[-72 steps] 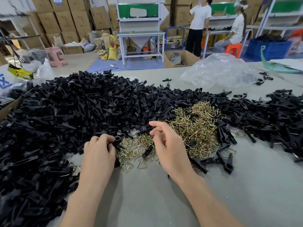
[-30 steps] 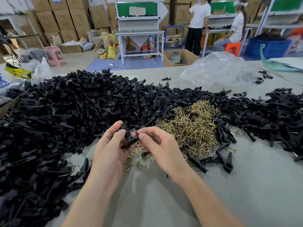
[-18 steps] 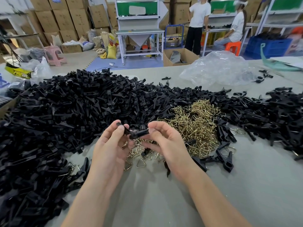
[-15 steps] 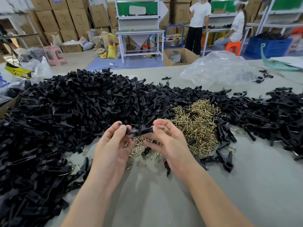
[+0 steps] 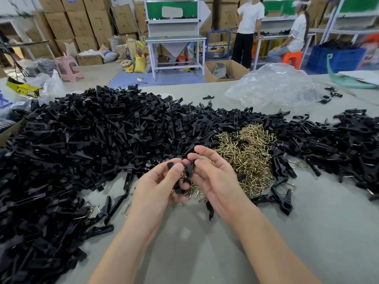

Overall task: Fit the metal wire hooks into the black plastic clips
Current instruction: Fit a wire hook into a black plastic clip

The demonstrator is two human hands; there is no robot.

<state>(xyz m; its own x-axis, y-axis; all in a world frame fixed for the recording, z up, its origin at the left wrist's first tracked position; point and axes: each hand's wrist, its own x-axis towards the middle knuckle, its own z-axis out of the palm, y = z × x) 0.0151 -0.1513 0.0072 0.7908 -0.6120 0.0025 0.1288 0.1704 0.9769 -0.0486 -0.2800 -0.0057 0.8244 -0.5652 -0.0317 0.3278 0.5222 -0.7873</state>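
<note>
above the table (image 5: 307, 232), your left hand (image 5: 155, 187) and right hand (image 5: 215, 179) pinch one clip (image 5: 189, 170) together, beside the hooks (image 5: 248, 156). step: readying the clip. next, likely seat a hook in it.

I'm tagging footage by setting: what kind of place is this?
Most likely a small factory or assembly workshop: heaps of black plastic clips and wire hooks on a worktable, with stacked cardboard cartons behind.
</note>
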